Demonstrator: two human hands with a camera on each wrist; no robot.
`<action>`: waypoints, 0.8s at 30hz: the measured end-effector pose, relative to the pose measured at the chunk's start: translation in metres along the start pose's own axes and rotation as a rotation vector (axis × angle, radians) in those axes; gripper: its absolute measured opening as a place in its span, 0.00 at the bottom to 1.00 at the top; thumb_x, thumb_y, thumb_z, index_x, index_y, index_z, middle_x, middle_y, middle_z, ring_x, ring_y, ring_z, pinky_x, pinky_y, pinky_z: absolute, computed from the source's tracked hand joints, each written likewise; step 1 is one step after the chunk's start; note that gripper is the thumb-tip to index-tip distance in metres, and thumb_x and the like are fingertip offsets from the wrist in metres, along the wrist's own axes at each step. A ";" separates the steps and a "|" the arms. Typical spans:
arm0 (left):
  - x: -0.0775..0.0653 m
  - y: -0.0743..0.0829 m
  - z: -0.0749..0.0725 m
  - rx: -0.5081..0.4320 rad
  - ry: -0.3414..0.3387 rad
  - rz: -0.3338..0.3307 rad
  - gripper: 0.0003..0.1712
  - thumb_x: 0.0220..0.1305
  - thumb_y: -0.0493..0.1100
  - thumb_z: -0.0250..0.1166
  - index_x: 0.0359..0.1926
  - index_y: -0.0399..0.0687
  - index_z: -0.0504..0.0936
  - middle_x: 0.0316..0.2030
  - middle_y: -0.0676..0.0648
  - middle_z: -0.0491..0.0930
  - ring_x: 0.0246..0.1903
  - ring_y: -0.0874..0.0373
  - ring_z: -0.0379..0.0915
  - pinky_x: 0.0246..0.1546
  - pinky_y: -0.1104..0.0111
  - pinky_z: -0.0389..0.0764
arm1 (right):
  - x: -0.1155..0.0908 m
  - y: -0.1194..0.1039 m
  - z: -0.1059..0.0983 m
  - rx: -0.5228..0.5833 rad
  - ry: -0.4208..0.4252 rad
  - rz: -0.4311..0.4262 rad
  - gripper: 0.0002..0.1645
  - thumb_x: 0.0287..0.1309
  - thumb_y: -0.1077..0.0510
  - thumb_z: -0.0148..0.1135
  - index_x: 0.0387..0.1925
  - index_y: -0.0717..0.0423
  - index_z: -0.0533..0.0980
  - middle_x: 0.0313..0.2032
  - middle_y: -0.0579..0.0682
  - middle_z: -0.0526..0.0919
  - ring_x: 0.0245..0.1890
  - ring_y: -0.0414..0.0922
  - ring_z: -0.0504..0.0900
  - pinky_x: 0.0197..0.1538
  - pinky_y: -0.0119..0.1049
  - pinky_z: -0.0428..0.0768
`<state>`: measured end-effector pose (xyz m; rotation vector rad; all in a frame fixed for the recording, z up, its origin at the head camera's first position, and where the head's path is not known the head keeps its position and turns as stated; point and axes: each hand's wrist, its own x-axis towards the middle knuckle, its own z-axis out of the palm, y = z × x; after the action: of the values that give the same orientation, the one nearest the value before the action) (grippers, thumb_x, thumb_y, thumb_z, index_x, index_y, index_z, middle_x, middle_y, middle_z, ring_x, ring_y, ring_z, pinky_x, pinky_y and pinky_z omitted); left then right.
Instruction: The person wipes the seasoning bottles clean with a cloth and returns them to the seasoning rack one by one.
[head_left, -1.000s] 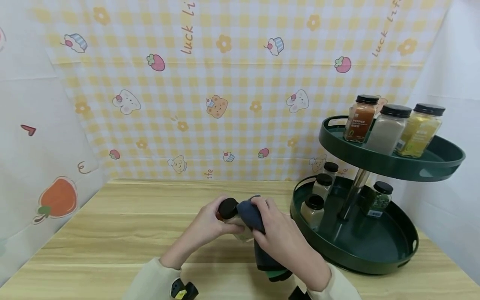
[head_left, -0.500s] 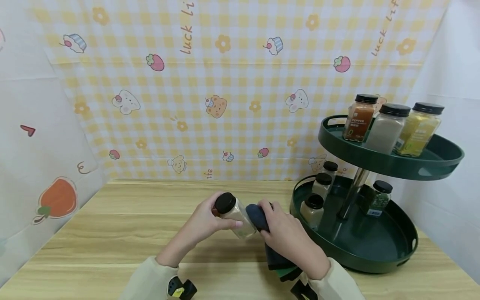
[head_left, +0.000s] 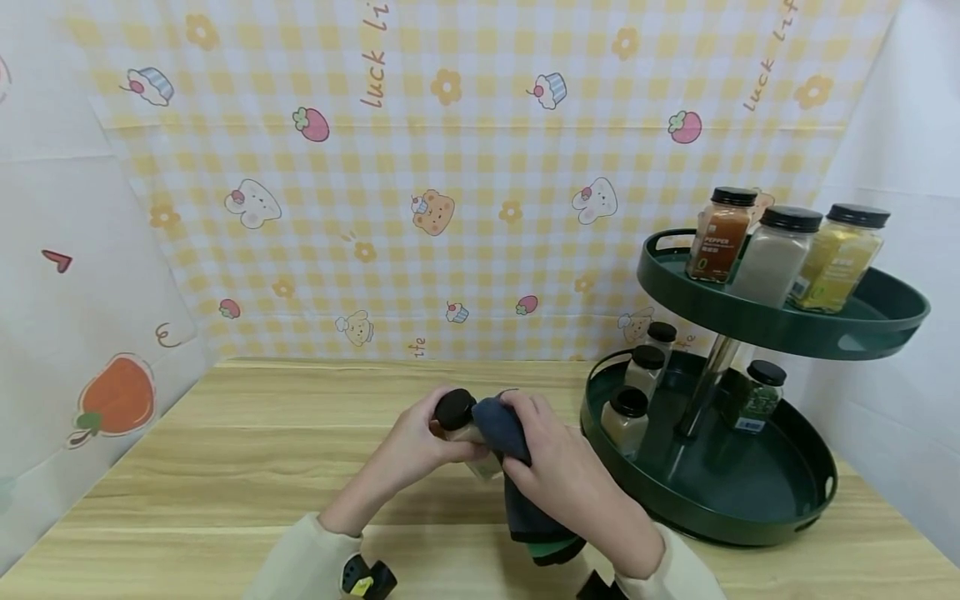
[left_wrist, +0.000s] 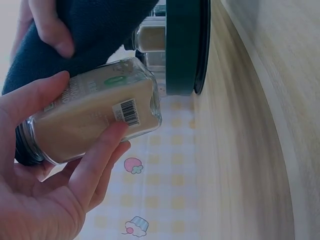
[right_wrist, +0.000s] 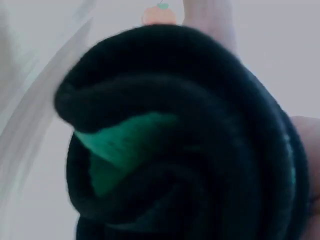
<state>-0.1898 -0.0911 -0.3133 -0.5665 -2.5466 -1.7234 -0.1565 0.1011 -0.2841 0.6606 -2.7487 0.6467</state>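
Note:
My left hand [head_left: 415, 444] grips a square glass spice jar [left_wrist: 95, 110] with a black lid, tilted above the table. Tan powder and a barcode label show through its side in the left wrist view. My right hand [head_left: 558, 467] holds a bunched dark blue cloth [head_left: 504, 429] against the jar's upper side, near the lid. The cloth's lower end hangs down with a green inner layer, which fills much of the right wrist view as dark folds. Cloth and fingers hide part of the jar in the head view.
At the right stands a two-tier dark green rack [head_left: 780, 333]. A pepper jar [head_left: 722, 237], a whitish jar [head_left: 776, 258] and a yellow jar [head_left: 840, 260] are on its upper tier. Several smaller jars stand below. The wooden table [head_left: 225, 467] meets a checked cloth backdrop [head_left: 480, 167].
Half a second ago the cloth was lower along the jar, towards its base, and more of the jar showed. Now the cloth is up by the lid, much as one second ago.

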 end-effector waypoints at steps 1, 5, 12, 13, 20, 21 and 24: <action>0.000 0.000 0.000 0.004 -0.002 0.000 0.29 0.45 0.45 0.75 0.49 0.51 0.74 0.44 0.47 0.77 0.38 0.56 0.72 0.39 0.64 0.74 | 0.000 0.002 0.000 0.003 -0.014 0.008 0.31 0.53 0.59 0.64 0.57 0.48 0.64 0.48 0.52 0.73 0.34 0.48 0.79 0.37 0.42 0.78; -0.001 0.004 -0.001 0.006 -0.012 -0.010 0.31 0.44 0.46 0.75 0.50 0.51 0.73 0.42 0.46 0.77 0.35 0.56 0.73 0.36 0.65 0.74 | 0.003 0.011 0.002 -0.027 -0.081 0.043 0.30 0.53 0.59 0.64 0.57 0.50 0.63 0.46 0.55 0.73 0.33 0.48 0.78 0.33 0.42 0.76; -0.004 0.009 -0.006 -0.023 -0.036 -0.024 0.30 0.46 0.47 0.74 0.51 0.52 0.73 0.42 0.46 0.78 0.35 0.57 0.75 0.36 0.65 0.75 | 0.006 0.021 0.007 -0.095 -0.147 0.071 0.30 0.53 0.58 0.65 0.55 0.49 0.63 0.41 0.56 0.74 0.28 0.48 0.75 0.30 0.41 0.74; -0.004 0.009 -0.006 -0.023 -0.040 -0.025 0.30 0.46 0.47 0.74 0.51 0.52 0.73 0.42 0.46 0.77 0.35 0.56 0.75 0.37 0.65 0.75 | 0.006 0.021 0.007 -0.095 -0.151 0.071 0.30 0.53 0.58 0.65 0.55 0.49 0.63 0.41 0.56 0.74 0.28 0.48 0.75 0.29 0.41 0.74; -0.002 0.003 -0.004 0.031 -0.040 0.005 0.29 0.46 0.45 0.74 0.50 0.48 0.73 0.43 0.47 0.76 0.35 0.56 0.72 0.36 0.65 0.73 | 0.005 0.012 0.005 -0.032 -0.088 0.037 0.32 0.54 0.57 0.65 0.59 0.48 0.63 0.47 0.53 0.73 0.35 0.48 0.76 0.35 0.43 0.76; -0.001 0.002 -0.004 0.040 -0.044 0.011 0.29 0.46 0.45 0.74 0.49 0.49 0.73 0.43 0.47 0.76 0.35 0.56 0.72 0.36 0.64 0.73 | 0.004 0.010 0.004 -0.022 -0.069 0.027 0.32 0.54 0.57 0.65 0.59 0.48 0.64 0.48 0.53 0.73 0.36 0.47 0.77 0.36 0.43 0.76; 0.000 0.000 -0.001 0.052 -0.051 0.024 0.28 0.45 0.43 0.75 0.48 0.50 0.74 0.42 0.48 0.77 0.36 0.56 0.71 0.37 0.64 0.72 | 0.003 0.006 0.003 -0.005 -0.022 0.005 0.31 0.53 0.58 0.64 0.58 0.48 0.64 0.48 0.51 0.73 0.37 0.47 0.77 0.38 0.42 0.77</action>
<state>-0.1898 -0.0926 -0.3129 -0.6433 -2.5989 -1.6508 -0.1619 0.1034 -0.2877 0.6643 -2.7717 0.6366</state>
